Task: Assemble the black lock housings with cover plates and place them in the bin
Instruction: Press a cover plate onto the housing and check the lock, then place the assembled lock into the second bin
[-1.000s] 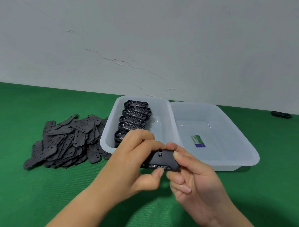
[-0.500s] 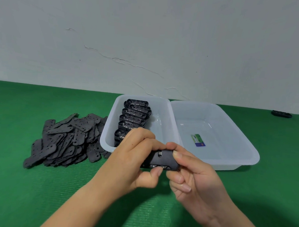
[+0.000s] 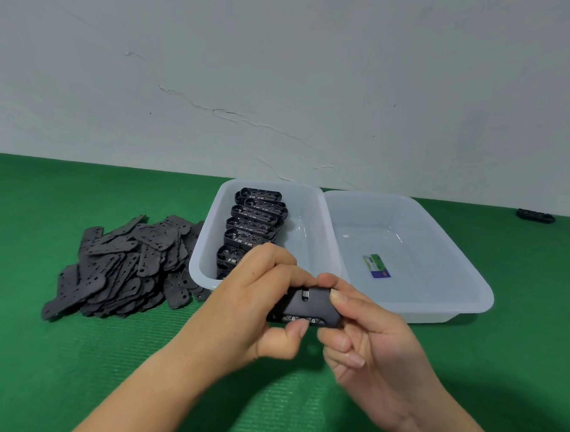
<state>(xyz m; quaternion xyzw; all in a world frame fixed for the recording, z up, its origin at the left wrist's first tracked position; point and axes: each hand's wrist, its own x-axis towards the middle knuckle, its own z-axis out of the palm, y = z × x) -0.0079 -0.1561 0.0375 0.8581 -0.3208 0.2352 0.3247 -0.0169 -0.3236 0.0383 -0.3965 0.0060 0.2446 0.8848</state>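
Both hands hold one black lock housing [image 3: 309, 306] above the green mat, just in front of the two bins. My left hand [image 3: 256, 309] grips its left end, fingers curled over the top and thumb underneath. My right hand [image 3: 366, 343] pinches its right end between thumb and forefinger. Number dials show on the housing's front edge. A row of several open black housings [image 3: 255, 221] stands in the left translucent bin [image 3: 312, 230]. The right bin [image 3: 438, 255] holds only a small label [image 3: 376, 266]. A heap of flat black cover plates [image 3: 128, 261] lies left of the bins.
A green mat [image 3: 74, 370] covers the table, which ends at a white wall [image 3: 283, 85]. A small black object [image 3: 535, 215] lies at the far right near the wall.
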